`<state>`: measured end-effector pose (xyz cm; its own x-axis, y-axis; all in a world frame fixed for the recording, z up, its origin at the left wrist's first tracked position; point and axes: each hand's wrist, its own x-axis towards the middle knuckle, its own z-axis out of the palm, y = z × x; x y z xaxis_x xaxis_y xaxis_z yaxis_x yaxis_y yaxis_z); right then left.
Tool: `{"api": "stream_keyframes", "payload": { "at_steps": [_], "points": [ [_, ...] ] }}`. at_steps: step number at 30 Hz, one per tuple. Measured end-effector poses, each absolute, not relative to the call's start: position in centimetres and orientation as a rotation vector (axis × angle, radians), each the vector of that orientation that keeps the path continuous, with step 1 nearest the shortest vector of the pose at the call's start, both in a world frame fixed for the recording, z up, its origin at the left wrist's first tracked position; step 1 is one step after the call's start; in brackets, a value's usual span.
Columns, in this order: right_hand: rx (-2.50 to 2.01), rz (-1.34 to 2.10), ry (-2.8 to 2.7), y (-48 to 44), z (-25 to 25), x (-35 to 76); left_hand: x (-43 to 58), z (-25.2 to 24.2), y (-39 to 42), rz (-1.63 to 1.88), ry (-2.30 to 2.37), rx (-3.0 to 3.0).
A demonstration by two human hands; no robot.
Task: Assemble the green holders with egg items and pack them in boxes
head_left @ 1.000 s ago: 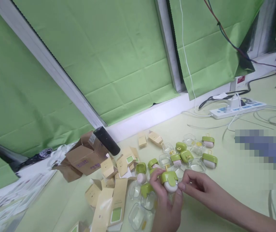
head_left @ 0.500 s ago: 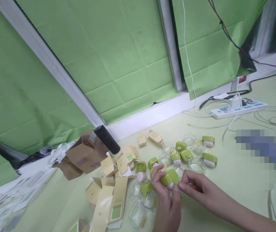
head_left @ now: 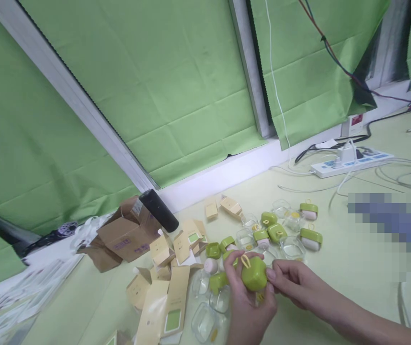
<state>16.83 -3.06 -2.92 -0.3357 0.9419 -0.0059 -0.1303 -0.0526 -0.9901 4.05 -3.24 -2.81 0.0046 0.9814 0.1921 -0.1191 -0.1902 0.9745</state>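
Observation:
A rounded green cap point(head_left: 255, 274) with a yellow loop is held above the table in my left hand point(head_left: 245, 302), its thumb and fingers wrapped around it. My right hand point(head_left: 293, 281) pinches at the cap's right edge, thumb and index finger together, the other fingers curled. Around my hands lie several clear plastic cups point(head_left: 204, 322). Green caps with pinkish-white rounded parts below them, such as this one point(head_left: 311, 238), lie to the right and behind. Left of my hands are an upturned hollow green cap point(head_left: 213, 250) and a pale pink ball-shaped piece point(head_left: 211, 266).
Opened tan cartons point(head_left: 160, 302) are heaped on the left. Behind them stand a brown cardboard box point(head_left: 130, 235) and a black cylinder point(head_left: 158, 211). A white power strip point(head_left: 352, 164) with cables lies at the back right. Green sheets point(head_left: 184, 96) cover the wall.
The green cap has been turned in my hands: its pale underside showed before, and now its rounded green top and yellow loop face me. Both hands stay in nearly the same place.

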Motion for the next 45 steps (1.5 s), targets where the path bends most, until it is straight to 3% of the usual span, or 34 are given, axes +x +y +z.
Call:
{"api": "stream_keyframes", "payload": {
  "at_steps": [6, 11, 16, 23, 31, 33, 38, 45],
  "points": [
    [-0.931, 1.714, -1.247, -3.0, -2.3, 17.1, 3.7, -1.4, -3.8, 1.294, 1.030, 1.403],
    [-1.062, 1.446, -1.375, -2.0, -2.0, 17.4, 1.8, 0.3, -2.7, 1.087, 1.166, 1.570],
    [-1.175, 1.204, -1.469, -1.6, -3.4, 17.7, -1.2, 0.5, -0.3, 1.205, 1.591, 1.782],
    [-1.179, 1.185, -1.462, -2.0, -2.9, 17.7, -3.8, -0.7, 1.1, 1.140, 1.758, 2.041],
    [-1.130, 1.234, -1.457, -2.1, -3.3, 17.6, -3.3, 2.1, 2.0, 0.773, 2.025, 2.126],
    [-1.129, 1.243, -1.467, -2.1, -3.3, 17.6, -3.3, 2.4, 2.0, 0.831, 2.062, 2.074],
    [-1.088, 1.271, -1.513, -2.4, -3.0, 17.6, -2.6, 1.5, 1.2, 1.350, 1.601, 1.597],
    [-1.046, 1.282, -1.528, -3.0, -2.4, 17.7, 1.5, -3.0, -1.3, 1.253, 0.940, 0.997]
  ]
}}
